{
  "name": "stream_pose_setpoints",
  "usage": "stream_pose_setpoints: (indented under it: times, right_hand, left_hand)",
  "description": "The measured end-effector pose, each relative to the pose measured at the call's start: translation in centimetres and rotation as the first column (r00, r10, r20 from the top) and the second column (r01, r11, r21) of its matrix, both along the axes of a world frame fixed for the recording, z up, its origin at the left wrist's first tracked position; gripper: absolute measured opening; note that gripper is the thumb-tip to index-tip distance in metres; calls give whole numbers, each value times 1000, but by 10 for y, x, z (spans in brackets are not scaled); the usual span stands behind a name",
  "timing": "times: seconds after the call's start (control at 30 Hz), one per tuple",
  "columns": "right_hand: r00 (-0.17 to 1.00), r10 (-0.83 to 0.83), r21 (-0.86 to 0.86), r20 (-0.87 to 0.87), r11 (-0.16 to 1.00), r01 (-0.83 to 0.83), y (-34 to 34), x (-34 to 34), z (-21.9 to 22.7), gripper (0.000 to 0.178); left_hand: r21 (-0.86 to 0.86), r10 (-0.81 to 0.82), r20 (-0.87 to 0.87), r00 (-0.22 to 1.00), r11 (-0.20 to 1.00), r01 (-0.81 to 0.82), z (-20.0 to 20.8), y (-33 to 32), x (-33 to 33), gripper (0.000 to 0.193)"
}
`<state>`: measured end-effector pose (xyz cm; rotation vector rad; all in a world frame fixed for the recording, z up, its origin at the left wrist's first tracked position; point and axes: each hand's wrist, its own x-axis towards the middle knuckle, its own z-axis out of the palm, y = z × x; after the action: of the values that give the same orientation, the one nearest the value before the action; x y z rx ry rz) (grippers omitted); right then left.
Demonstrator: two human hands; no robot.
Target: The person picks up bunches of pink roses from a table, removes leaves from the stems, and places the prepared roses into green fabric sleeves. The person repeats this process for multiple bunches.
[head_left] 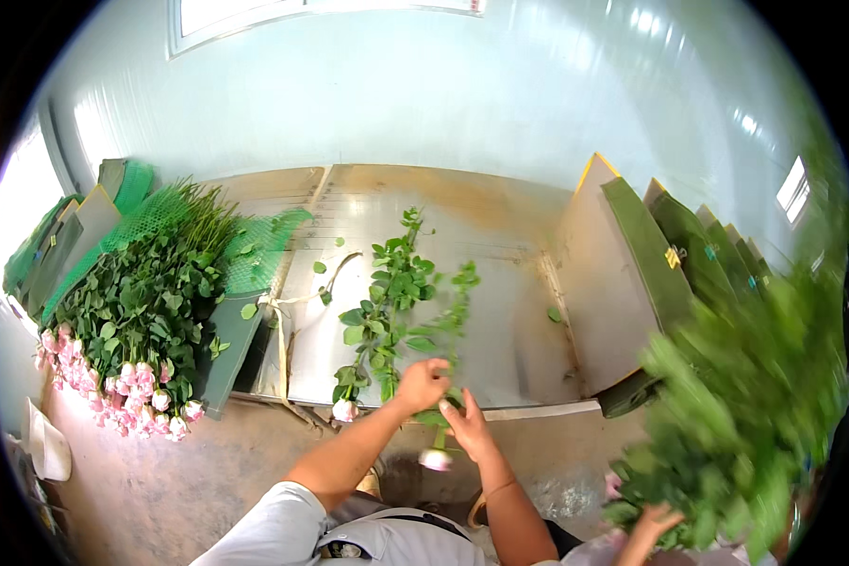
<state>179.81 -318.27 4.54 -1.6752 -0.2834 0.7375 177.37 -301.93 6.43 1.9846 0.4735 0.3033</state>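
A pale pink rose (435,459) hangs head down toward me, just past the table's near edge, its leafy stem running away over the metal table. My left hand (424,385) is closed in a pinch at the stem's middle. Nearer the bloom, my right hand (469,426) grips the same stem among its leaves, partly hiding it. Left of this stem lie several leafy cut stems (394,288); another rose bloom (345,410) shows at the near edge.
At left, a large pile of pink roses (141,302) rests on green netting (269,250). Upright green-covered boards (646,255) stand at right. Another person's hand (656,524) is at a big blurred leafy bundle (726,415), close on my right. Loose leaves dot the metal table (509,330).
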Motion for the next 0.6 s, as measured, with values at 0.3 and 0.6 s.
stream_pose_setpoints:
  times: [0.3, 0.6]
  right_hand:
    - [966, 38, -131, 256, 991, -4, 56, 83, -3, 33]
    - [951, 0, 238, -308, 968, 77, 133, 17, 45, 44]
  left_hand:
    - [425, 294, -372, 880, 897, -120, -15, 115, -71, 63]
    - [-556, -58, 184, 981, 817, 153, 12, 139, -72, 35]
